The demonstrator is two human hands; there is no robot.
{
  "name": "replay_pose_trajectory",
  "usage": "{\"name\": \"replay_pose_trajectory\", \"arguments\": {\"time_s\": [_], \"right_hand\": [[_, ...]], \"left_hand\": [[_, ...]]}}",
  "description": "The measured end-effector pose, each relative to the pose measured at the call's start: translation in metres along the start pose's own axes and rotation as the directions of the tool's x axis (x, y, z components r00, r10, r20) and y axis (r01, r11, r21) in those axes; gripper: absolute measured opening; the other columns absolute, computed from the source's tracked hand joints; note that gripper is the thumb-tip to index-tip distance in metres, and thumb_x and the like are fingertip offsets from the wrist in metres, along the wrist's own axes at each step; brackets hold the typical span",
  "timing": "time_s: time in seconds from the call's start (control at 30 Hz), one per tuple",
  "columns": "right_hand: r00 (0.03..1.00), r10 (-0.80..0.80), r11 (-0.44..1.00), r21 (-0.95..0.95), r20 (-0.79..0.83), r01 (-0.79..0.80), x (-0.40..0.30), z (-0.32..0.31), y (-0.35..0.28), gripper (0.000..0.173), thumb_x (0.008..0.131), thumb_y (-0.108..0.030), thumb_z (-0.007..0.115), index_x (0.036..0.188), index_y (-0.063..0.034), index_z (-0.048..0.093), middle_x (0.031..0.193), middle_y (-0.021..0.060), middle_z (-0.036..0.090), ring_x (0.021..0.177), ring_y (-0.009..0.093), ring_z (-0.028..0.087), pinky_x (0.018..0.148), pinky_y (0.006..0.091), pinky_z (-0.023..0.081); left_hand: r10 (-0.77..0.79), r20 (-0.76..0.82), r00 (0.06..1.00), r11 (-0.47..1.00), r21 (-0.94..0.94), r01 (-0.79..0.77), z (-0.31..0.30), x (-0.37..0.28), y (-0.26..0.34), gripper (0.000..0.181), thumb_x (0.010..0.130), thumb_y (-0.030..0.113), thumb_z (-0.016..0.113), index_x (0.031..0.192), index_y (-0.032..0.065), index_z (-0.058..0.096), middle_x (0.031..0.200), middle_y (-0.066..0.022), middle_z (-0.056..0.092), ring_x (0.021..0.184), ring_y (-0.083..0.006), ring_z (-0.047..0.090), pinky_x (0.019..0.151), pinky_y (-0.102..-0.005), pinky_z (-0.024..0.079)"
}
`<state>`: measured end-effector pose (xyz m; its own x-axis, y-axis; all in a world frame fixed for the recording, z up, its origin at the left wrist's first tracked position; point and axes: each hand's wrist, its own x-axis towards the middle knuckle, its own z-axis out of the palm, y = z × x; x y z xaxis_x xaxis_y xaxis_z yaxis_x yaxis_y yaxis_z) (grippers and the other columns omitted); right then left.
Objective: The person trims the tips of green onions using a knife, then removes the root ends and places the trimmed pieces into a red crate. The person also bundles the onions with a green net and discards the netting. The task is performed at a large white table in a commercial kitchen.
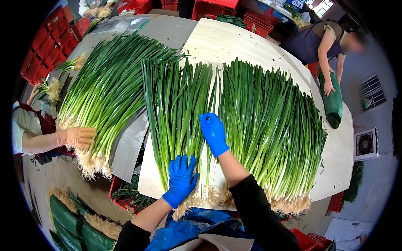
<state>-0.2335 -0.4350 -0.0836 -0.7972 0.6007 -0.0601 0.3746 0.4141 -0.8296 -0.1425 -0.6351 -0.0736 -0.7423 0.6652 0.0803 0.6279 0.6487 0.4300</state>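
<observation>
In a blue glove, my left hand lies spread over the lower stalks of a smaller spread of green onions. Higher up, my right hand, also gloved in blue, has its fingers curled at the right side of that spread. Whether a leaf is pinched in those fingers is hidden. A few separate stalks lie between my hands, their roots toward me. To the right is a wide row of green onions, leaves pointing away, pale roots by the table's near edge. All of it rests on a pale wooden tabletop.
At left, a co-worker's orange-gloved hand touches another green onion heap. On the right, a person holds a green wrapped bundle. More wrapped bundles lie lower left. A red crate with leaf scraps sits below the table edge.
</observation>
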Motion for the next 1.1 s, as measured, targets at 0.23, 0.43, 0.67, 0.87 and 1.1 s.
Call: {"name": "replay_pose_trajectory", "arguments": {"time_s": [0.23, 0.43, 0.67, 0.87, 1.1], "right_hand": [[0.992, -0.048, 0.991, -0.118, 0.116, 0.061, 0.028, 0.016, 0.038, 0.042, 0.082, -0.039, 0.066, 0.079, 0.0020, 0.056, 0.072, 0.0226, 0.058, 0.064, 0.037, 0.056, 0.061, 0.0441, 0.045], [0.967, 0.078, 0.941, 0.303, 0.243, -0.152, 0.028, 0.007, 0.050, 0.033, 0.083, -0.029, 0.067, 0.075, -0.0002, 0.055, 0.060, 0.0089, 0.050, 0.055, 0.019, 0.042, 0.053, 0.0367, 0.040], [0.941, 0.169, 0.844, 0.451, 0.294, -0.292, 0.011, -0.025, 0.024, 0.025, 0.087, -0.030, 0.065, 0.082, -0.0065, 0.058, 0.067, 0.0014, 0.057, 0.052, 0.008, 0.049, 0.047, 0.0232, 0.040], [0.988, -0.056, 0.990, 0.121, -0.142, 0.073, -0.006, -0.024, 0.036, 0.038, 0.087, -0.028, 0.065, 0.108, 0.0029, 0.056, 0.073, 0.0095, 0.060, 0.064, 0.020, 0.056, 0.061, 0.0337, 0.046], [0.886, 0.192, 0.973, 0.034, 0.422, -0.227, -0.089, -0.016, 0.043, 0.023, 0.089, -0.029, 0.059, 0.091, -0.0055, 0.062, 0.082, 0.0181, 0.065, 0.075, 0.032, 0.064, 0.066, 0.0394, 0.050]], "left_hand": [[0.012, -0.133, 0.991, 0.998, -0.061, -0.021, 0.010, 0.006, -0.001, 0.049, 0.080, 0.019, 0.065, 0.127, 0.0065, 0.054, 0.120, -0.0243, 0.050, 0.113, -0.0432, 0.044, 0.096, -0.0514, 0.034], [-0.093, -0.086, 0.992, 0.989, -0.125, 0.082, 0.003, 0.018, -0.012, 0.058, 0.078, 0.012, 0.065, 0.134, 0.0091, 0.048, 0.101, -0.0215, 0.057, 0.098, -0.0368, 0.053, 0.087, -0.0448, 0.041], [-0.408, 0.032, 0.912, 0.711, -0.616, 0.339, -0.004, 0.026, -0.019, 0.061, 0.083, 0.000, 0.056, 0.140, 0.0053, 0.037, 0.109, -0.0178, 0.059, 0.094, -0.0238, 0.058, 0.080, -0.0364, 0.047], [-0.523, -0.063, 0.850, 0.371, -0.914, 0.161, 0.018, 0.012, -0.030, 0.050, 0.090, -0.007, 0.045, 0.137, 0.0052, 0.038, 0.110, -0.0059, 0.052, 0.086, -0.0099, 0.052, 0.073, -0.0223, 0.045], [-0.568, -0.033, 0.822, 0.321, -0.929, 0.184, 0.019, 0.010, -0.040, 0.050, 0.089, -0.005, 0.050, 0.136, 0.0098, 0.041, 0.093, -0.0003, 0.048, 0.072, -0.0071, 0.052, 0.062, -0.0199, 0.045]]}}
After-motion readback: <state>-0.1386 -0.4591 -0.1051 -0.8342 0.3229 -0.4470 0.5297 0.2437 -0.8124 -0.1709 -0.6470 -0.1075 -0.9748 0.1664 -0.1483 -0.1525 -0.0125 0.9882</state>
